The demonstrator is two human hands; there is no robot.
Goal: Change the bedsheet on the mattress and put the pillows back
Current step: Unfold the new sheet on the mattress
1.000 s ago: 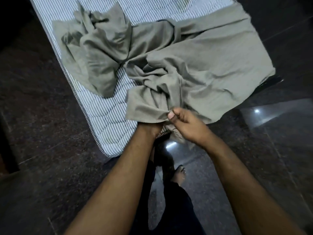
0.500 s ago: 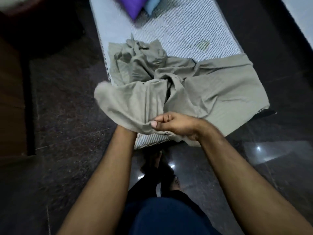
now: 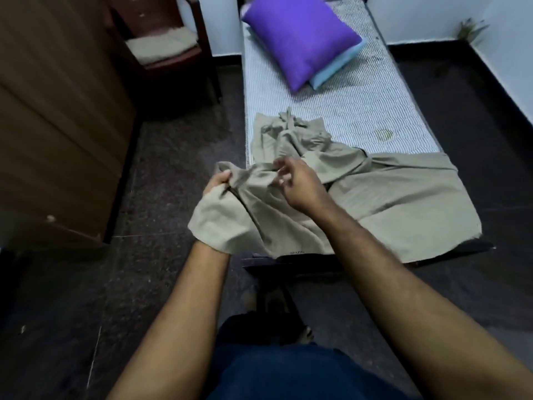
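Note:
A crumpled olive-grey bedsheet lies over the near end of the striped mattress and hangs past its foot. My left hand grips a bunched corner of the sheet, lifted off the left edge of the bed, with cloth draped over the wrist. My right hand hovers just right of it with fingers loosely curled, pinching a fold of the sheet at the fingertips. A purple pillow lies on a light blue pillow at the far end of the mattress.
A brown wooden wardrobe stands at the left. A dark chair with a pale cushion sits at the back left beside the bed. Dark speckled floor surrounds the bed. White walls close the back and right.
My view has lifted, bringing the pillows and chair into sight. My left hand has raised the sheet corner higher, and my right hand has moved up along the bunched cloth.

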